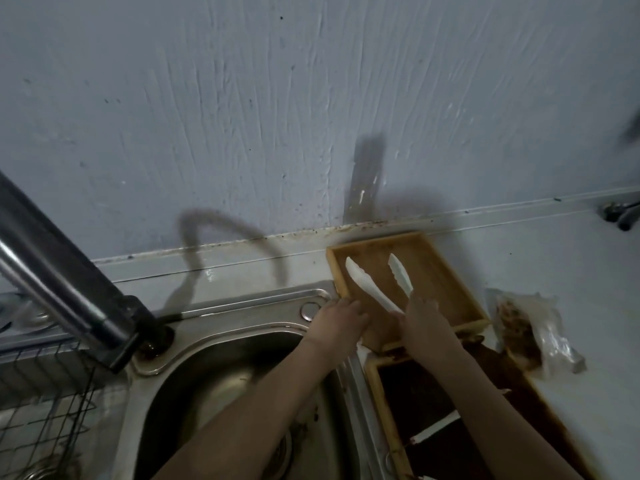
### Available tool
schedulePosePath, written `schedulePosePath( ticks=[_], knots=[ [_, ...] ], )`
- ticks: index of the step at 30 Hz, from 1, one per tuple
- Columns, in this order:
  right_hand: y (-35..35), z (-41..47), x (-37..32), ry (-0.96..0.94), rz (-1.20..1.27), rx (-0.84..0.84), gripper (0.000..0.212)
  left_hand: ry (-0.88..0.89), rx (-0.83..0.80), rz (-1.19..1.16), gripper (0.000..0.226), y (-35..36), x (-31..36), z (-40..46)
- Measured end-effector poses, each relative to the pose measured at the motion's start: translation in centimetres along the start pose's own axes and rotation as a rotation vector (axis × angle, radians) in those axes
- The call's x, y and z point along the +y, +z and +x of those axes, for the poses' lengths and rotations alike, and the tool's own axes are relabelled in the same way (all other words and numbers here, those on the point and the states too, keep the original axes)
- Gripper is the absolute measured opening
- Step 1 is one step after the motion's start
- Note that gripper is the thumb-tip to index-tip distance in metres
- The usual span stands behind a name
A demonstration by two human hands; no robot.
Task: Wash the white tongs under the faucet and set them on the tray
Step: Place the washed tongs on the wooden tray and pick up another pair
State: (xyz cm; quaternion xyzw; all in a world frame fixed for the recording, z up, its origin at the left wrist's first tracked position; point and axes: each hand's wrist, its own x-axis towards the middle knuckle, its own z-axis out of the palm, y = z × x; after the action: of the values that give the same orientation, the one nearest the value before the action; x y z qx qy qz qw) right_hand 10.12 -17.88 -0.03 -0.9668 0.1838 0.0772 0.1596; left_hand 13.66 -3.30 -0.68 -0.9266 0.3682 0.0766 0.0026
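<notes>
So the white tongs (377,287) are over the wooden tray (446,271) now, arms splayed open, tips pointing at the wall. The right hand (424,320) grips them at the hinge end, fingers curled around it. The left hand (341,318) rests on the tray's near-left corner, fingers loosely bent, holding nothing as far as I can tell. The sink (221,358) and faucet (62,271) are off to the left, so it looks like the washing is done and this is the set-down. Tip for doing it right: lower the tongs flat onto the tray floor, keep the left hand steadying the tray so it doesn't slide, then just let go. Don't drop them, wet plastic skids.
</notes>
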Motion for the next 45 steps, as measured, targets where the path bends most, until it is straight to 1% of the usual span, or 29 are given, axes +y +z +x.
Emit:
schedulePosePath(
  ticks=[4, 7, 9, 13, 15, 17, 19, 20, 23, 24, 25, 26, 28, 29, 31, 33, 35, 37, 38, 39, 41, 43, 44, 45],
  knots=[
    [0.4, 1.4, -0.6, 0.025, 0.053, 0.052, 0.046, -0.027, 0.022, -0.025, 0.031, -0.3, -0.4, -0.2],
    [0.9, 2.0, -0.9, 0.019, 0.018, 0.101, 0.047, -0.034, 0.05, -0.027, 0.031, -0.2, -0.4, 0.0],
    [1.3, 2.3, -0.9, 0.011, -0.052, 0.128, 0.05, -0.041, 0.064, -0.043, 0.03, 0.1, -0.4, 0.2],
    [1.7, 2.5, -0.5, -0.017, -0.092, 0.12, 0.058, -0.044, 0.097, -0.059, 0.032, 1.1, -0.6, 0.3],
    [1.4, 2.2, -0.3, -0.03, -0.085, 0.112, 0.06, -0.035, 0.086, -0.06, 0.036, 1.4, -0.8, 0.1],
    [0.5, 1.3, -0.1, -0.046, -0.07, 0.126, 0.057, -0.021, 0.039, -0.072, 0.046, 1.5, -1.2, -0.5],
    [-0.8, 0.0, 0.1, -0.106, -0.016, 0.195, 0.05, -0.015, 0.026, -0.088, 0.055, 1.5, -1.4, -1.4],
    [-1.5, -0.8, 0.3, -0.162, 0.037, 0.25, 0.048, -0.017, 0.032, -0.102, 0.055, 1.6, -1.4, -1.8],
    [-3.5, -3.9, 1.0, -0.41, 0.194, 0.465, 0.038, -0.032, 0.093, -0.164, 0.046, 1.1, -0.7, -3.7],
    [-3.9, -5.1, 1.5, -0.479, 0.201, 0.516, 0.033, -0.033, 0.133, -0.187, 0.042, 0.8, -0.2, -4.6],
    [-4.0, -6.3, 2.0, -0.527, 0.192, 0.519, 0.028, -0.03, 0.181, -0.205, 0.039, 0.7, 0.4, -5.3],
    [-3.9, -7.4, 2.5, -0.547, 0.174, 0.47, 0.025, -0.016, 0.222, -0.23, 0.039, 0.6, 1.0, -6.1],
    [-3.0, -9.6, 3.6, -0.538, 0.115, 0.276, 0.025, 0.029, 0.244, -0.29, 0.043, 0.8, 2.4, -7.5],
    [-2.3, -10.5, 4.2, -0.543, 0.093, 0.173, 0.027, 0.06, 0.224, -0.307, 0.046, 1.1, 2.9, -8.0],
    [-0.9, -11.7, 5.2, -0.542, 0.065, -0.011, 0.034, 0.124, 0.152, -0.264, 0.053, 2.3, 3.8, -8.4],
    [0.1, -12.7, 5.9, -0.49, -0.004, -0.165, 0.04, 0.134, 0.052, -0.23, 0.058, 3.6, 4.4, -8.8],
    [0.9, -12.9, 6.1, -0.47, -0.112, -0.205, 0.038, 0.117, -0.027, -0.313, 0.061, 4.7, 4.9, -9.0],
    [1.5, -12.6, 5.7, -0.447, -0.243, -0.192, 0.034, 0.102, -0.057, -0.451, 0.065, 5.5, 5.2, -9.3],
    [1.5, -12.2, 5.2, -0.421, -0.322, -0.213, 0.033, 0.087, -0.067, -0.48, 0.068, 5.8, 5.2, -9.4],
    [1.3, -11.7, 4.6, -0.384, -0.415, -0.27, 0.035, 0.077, -0.07, -0.494, 0.07, 6.0, 5.1, -9.4],
    [0.7, -10.9, 3.0, -0.299, -0.594, -0.436, 0.041, 0.061, -0.083, -0.555, 0.07, 5.8, 5.2, -9.7],
    [-0.4, -10.6, 1.5, -0.28, -0.645, -0.488, 0.04, 0.045, -0.094, -0.706, 0.059, 4.7, 5.4, -9.9],
    [-1.1, -10.7, 1.1, -0.294, -0.605, -0.455, 0.038, 0.018, -0.11, -0.791, 0.05, 3.7, 5.7, -10.0],
    [-1.9, -11.0, 0.8, -0.321, -0.536, -0.382, 0.033, -0.027, -0.117, -0.887, 0.042, 2.6, 5.9, -10.2]
  ],
)
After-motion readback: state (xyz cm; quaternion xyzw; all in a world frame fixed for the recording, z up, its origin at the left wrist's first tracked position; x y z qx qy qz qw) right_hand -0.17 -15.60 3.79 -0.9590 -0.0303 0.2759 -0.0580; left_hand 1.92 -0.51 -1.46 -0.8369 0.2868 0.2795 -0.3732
